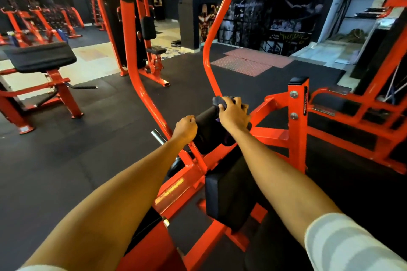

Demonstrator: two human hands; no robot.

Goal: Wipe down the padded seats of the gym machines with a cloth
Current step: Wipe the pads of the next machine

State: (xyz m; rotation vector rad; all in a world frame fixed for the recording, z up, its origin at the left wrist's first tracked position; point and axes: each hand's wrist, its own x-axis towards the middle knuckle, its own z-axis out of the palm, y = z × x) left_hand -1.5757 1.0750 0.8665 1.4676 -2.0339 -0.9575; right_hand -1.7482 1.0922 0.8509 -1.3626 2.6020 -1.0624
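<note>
A black padded roller sits at the front of the red machine before me. My right hand grips a dark purple cloth and presses it onto the top of the roller. My left hand is curled round the roller's left end. Nearer to me, between my forearms, is a black square pad of the same machine. Part of the cloth hangs down under my right wrist.
Two red curved lever arms with black foam grips rise from the machine. A black padded bench on a red frame stands at left. More red machines line the back and right. Black rubber flooring lies around.
</note>
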